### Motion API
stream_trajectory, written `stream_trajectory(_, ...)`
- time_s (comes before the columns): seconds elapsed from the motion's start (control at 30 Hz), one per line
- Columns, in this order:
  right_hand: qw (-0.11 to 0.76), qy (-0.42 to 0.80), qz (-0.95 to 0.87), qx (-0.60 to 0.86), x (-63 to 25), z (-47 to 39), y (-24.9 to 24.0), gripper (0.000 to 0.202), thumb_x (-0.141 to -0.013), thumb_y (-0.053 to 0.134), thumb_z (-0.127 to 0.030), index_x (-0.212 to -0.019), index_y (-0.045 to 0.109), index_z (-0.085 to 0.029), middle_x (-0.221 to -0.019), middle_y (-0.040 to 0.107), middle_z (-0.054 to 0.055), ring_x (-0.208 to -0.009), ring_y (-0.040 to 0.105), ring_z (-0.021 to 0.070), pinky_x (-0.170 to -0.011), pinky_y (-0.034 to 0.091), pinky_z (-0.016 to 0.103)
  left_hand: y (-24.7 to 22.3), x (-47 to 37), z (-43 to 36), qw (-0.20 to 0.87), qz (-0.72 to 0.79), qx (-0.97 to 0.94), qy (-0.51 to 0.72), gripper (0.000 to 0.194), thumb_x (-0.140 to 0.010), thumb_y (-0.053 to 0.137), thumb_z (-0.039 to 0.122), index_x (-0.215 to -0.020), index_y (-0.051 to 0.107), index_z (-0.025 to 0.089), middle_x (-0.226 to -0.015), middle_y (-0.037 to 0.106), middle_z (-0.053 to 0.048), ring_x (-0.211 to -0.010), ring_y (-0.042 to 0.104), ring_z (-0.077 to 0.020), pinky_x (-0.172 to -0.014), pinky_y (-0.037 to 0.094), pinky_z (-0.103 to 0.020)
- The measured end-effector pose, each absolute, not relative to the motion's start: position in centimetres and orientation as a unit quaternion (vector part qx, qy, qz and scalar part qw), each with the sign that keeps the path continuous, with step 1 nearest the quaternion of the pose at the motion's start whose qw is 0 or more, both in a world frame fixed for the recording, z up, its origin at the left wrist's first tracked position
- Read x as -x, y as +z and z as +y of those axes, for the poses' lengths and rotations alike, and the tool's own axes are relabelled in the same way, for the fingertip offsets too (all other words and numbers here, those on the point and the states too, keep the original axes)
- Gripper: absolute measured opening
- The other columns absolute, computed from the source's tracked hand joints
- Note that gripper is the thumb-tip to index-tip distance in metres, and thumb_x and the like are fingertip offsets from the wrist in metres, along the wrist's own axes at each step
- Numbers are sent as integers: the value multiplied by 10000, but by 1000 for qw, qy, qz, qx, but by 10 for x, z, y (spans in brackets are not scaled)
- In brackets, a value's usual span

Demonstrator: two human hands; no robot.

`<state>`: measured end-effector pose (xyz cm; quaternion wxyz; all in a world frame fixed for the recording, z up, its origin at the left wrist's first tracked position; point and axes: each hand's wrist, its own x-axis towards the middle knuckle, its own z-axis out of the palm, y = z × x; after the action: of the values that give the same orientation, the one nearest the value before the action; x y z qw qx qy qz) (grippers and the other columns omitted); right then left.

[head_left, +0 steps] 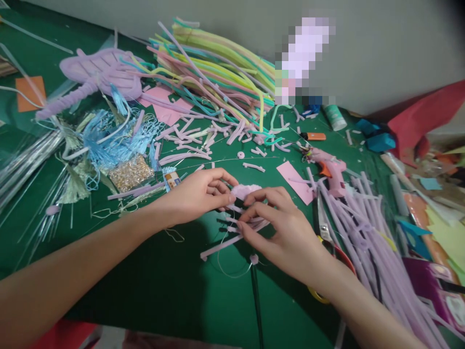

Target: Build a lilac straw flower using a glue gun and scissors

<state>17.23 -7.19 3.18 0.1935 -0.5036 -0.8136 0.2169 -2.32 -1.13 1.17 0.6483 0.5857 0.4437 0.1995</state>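
Near the middle of the green table (156,281), my left hand (207,191) pinches the left edge of a small fuzzy lilac piece (246,190). My right hand (271,220) is at the piece's right side, its fingers curled, thumb and fingertip close together by a thin clear thread. What lies between those fingertips is too small to tell. Short lilac strips (221,246) lie beneath the hands. A loop of thread runs down to a small lilac knob (254,260) on a dark stick (256,305).
Pink glue gun (332,169), scissors (324,230) and a bundle of lilac stems (378,252) lie right. Behind are colourful stems (218,63) and cut lilac bits (181,140). Blue tassels (109,138), a bead bag (131,174) and a lilac wing-like shape (105,72) lie left.
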Motion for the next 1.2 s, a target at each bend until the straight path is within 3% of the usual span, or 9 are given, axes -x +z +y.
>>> stream_trajectory(0.17, 169, 135, -820, 529, -165, -73, 33, 90, -858, 582, -155, -779, 625, -160, -873, 582, 84, -924, 499, 245, -797, 474, 385, 11, 24, -11, 642, 445, -594, 194, 238, -846, 670, 281, -1050, 612, 173, -806, 646, 5, -762, 671, -152, -762, 550, -308)
stream_trajectory(0.57, 135, 66, -818, 555, -155, -72, 29, 132, -853, 570, -158, -724, 594, -169, -830, 600, 92, -864, 507, 250, -764, 465, 384, 11, 21, -12, 628, 460, -590, 214, 242, -823, 678, 253, -1039, 623, 157, -861, 671, -22, -868, 682, -185, -849, 555, -352)
stream_trajectory(0.93, 57, -58, -822, 564, -147, -73, 35, 157, -845, 563, -127, -732, 670, -148, -796, 652, 133, -834, 507, 285, -686, 447, 400, 15, 21, -12, 652, 475, -552, 211, 296, -793, 724, 273, -1048, 625, 160, -918, 703, -38, -943, 685, -193, -860, 542, -332)
stream_trajectory(1.07, 28, -56, -823, 565, -144, -70, 38, 149, -847, 576, -152, -764, 697, -124, -816, 667, 147, -845, 511, 304, -689, 451, 419, 10, 19, -11, 656, 472, -545, 225, 312, -752, 750, 232, -1016, 598, 163, -858, 700, -18, -874, 687, -172, -823, 539, -316)
stream_trajectory(1.2, 13, -33, -831, 555, -143, -69, 37, 164, -860, 564, -125, -777, 706, -129, -853, 680, 139, -858, 527, 295, -714, 467, 416, 5, 15, -12, 611, 487, -577, 237, 307, -706, 742, 197, -953, 559, 183, -743, 637, 21, -719, 653, -161, -680, 534, -308)
